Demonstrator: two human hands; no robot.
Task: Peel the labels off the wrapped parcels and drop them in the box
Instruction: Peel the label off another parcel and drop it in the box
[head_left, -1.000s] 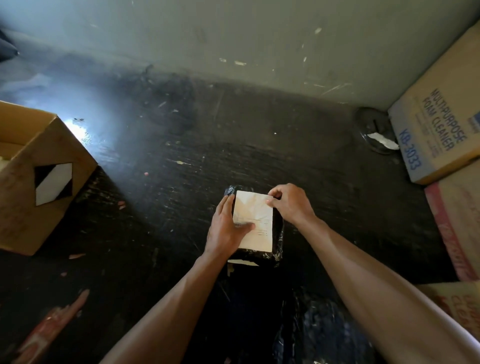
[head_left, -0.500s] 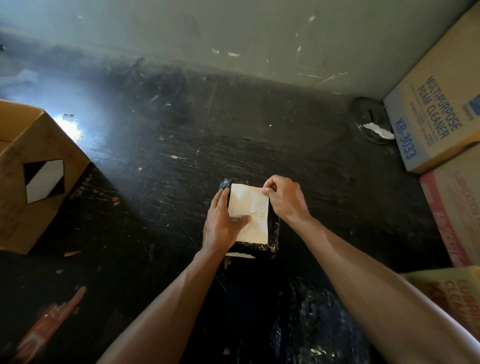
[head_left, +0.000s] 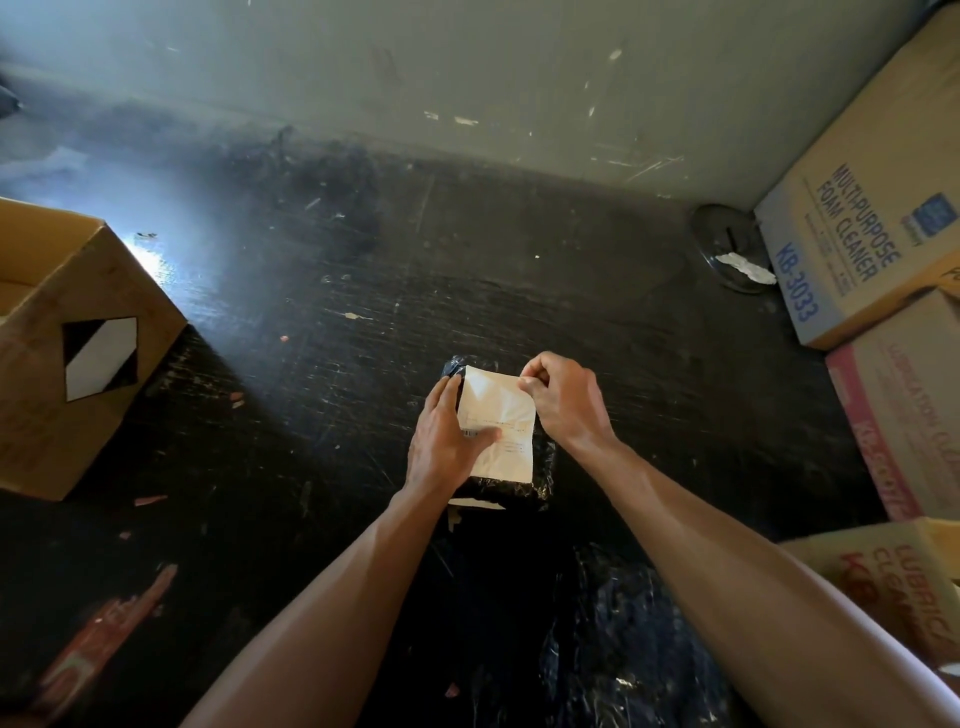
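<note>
A small parcel (head_left: 540, 480) wrapped in shiny black plastic lies on the dark floor in the middle. A white paper label (head_left: 506, 415) covers its top. My left hand (head_left: 447, 441) lies along the parcel's left side, thumb pressing on the label. My right hand (head_left: 561, 400) pinches the label's far right corner, which curls up off the wrap. An open cardboard box (head_left: 78, 374) with a black-and-white diamond mark stands at the left.
More black-wrapped parcels (head_left: 618, 634) lie close to me between my arms. Printed cartons (head_left: 862, 249) are stacked along the right, with a dark round dish (head_left: 727, 254) beside them. A grey wall runs along the back. Paper scraps dot the floor.
My right hand has taken hold of the label's far right corner and lifted it, so that corner now curls away from the wrap. My left hand has stayed on the parcel.
</note>
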